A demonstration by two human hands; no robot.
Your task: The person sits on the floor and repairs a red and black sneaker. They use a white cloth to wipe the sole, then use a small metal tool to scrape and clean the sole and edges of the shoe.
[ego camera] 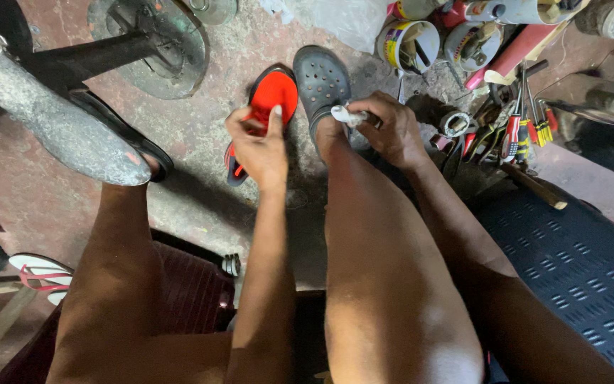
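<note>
Left hand (261, 146): fingers closed around the edge of a red shoe (271, 96), held sole-up above the floor (200, 149).
Right hand (385, 128): pinching a white rag (346, 115) near the ankle.
Clog (321, 78): grey, on the right foot, just beside the shoe.
Tools (513, 135): screwdrivers heaped at right, near tins (410, 43).
</note>
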